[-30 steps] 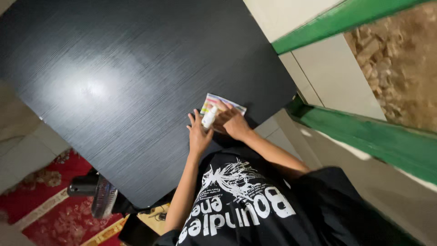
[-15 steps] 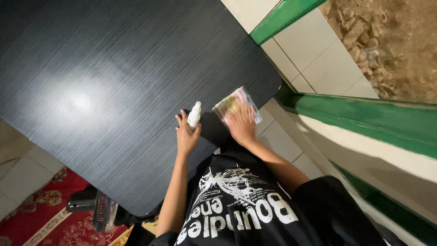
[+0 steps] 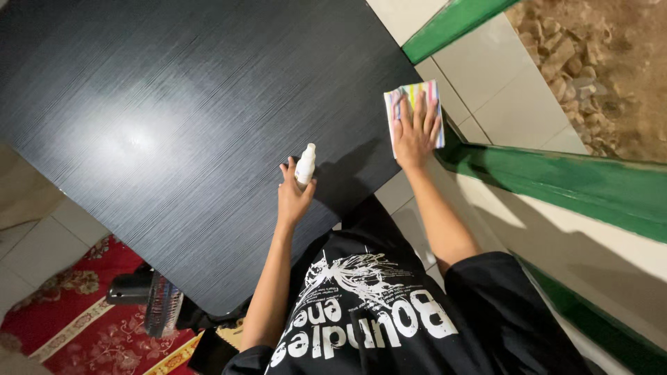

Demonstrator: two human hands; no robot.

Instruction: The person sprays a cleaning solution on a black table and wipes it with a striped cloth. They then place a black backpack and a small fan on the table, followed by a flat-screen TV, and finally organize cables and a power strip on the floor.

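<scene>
My left hand (image 3: 292, 198) grips a small white spray bottle (image 3: 305, 164), held upright just above the black wood-grain table (image 3: 160, 118) near its front edge. My right hand (image 3: 415, 128) lies flat, fingers spread, on a striped multicolour cloth (image 3: 411, 94). It presses the cloth onto the table's right corner. The two hands are about a forearm's length apart.
A green-painted ledge (image 3: 556, 184) and white tiled wall run along the right of the table, with rubble (image 3: 597, 62) beyond. At lower left, a red patterned rug (image 3: 62, 319) and a small dark fan-like object (image 3: 149, 298) sit on the floor.
My right hand has carried the cloth to the right, to the table's corner, and flattened onto it. My left hand with the bottle stayed near the front edge.
</scene>
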